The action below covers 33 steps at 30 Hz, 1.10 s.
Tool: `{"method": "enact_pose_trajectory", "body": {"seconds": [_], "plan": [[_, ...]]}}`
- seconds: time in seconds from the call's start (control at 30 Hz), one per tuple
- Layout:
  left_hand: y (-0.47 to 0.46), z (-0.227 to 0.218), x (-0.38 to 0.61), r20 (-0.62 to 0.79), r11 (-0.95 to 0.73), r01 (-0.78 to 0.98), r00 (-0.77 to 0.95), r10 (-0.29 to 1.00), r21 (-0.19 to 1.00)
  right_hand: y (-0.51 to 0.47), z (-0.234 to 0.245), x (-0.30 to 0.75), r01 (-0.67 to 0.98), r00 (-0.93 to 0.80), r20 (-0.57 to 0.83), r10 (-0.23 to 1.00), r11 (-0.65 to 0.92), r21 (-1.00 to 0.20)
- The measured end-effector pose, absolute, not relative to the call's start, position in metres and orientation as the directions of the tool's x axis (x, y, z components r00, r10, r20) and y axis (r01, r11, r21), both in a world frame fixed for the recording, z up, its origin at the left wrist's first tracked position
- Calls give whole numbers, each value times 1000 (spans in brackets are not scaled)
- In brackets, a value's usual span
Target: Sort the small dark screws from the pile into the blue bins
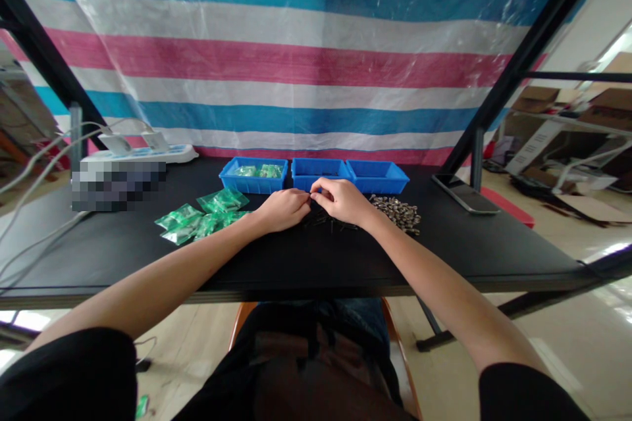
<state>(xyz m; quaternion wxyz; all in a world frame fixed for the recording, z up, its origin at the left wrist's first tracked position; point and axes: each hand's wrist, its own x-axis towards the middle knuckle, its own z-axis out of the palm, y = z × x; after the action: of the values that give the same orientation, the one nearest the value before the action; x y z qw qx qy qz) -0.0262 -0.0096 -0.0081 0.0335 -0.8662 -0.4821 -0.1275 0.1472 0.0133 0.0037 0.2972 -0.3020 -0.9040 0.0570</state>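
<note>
- Clock reference: centred on the meeting fingertips, 12 pointing away from the wearer.
- Left hand [286, 208]: back uppermost, fingers curled, tips touching or nearly touching those of the right hand [342, 200]. Forearms enter from 8 and 4 o'clock.
- Right hand: thumb and index finger bent together as a pinch. Cannot tell whether a part is gripped between the fingertips; too small.
- Dark slim pins [340, 226]: scattered on the black tabletop [316, 266] between 4 and 5 o'clock, partly covered by the right hand.
- Shiny metal pieces [401, 214]: heaped just past 3 o'clock, beside the right wrist; exact shape unresolved.
- Green-and-clear plastic packets [210, 218]: overlapping pile near 9 o'clock, beside the left wrist.
- Blue bins, in a row: left bin [251, 185] at 10, containing similar packets; middle bin [301, 181] at 12, dark bits inside; right bin [380, 185] between 2 and 3.
- Smartphone [467, 195]: flat, farther out at 3.
- White power strip [175, 154]: well out, between 9 and 10, plugs inserted.
</note>
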Motion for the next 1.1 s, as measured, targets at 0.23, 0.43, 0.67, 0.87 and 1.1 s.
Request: {"method": "enact_pose_trajectory", "body": {"seconds": [0.23,0.43,0.67,0.87,1.1], "plan": [[-8,-10,-27,258,-543,838,514,818,52,13,3,147,499,-649,502,571,818,-286],[-8,-10,-27,261,-552,832,525,810,42,13,3,147,502,-647,502,573,817,-285],[-9,-7,-27,233,-541,839,517,824,52,13,3,147,510,-647,494,581,811,-286],[-10,-7,-27,245,-538,841,510,825,63,14,3,147,504,-651,502,570,819,-276],[-10,-6,-27,247,-561,823,528,812,85,15,3,146,476,-657,516,550,833,-282]]}}
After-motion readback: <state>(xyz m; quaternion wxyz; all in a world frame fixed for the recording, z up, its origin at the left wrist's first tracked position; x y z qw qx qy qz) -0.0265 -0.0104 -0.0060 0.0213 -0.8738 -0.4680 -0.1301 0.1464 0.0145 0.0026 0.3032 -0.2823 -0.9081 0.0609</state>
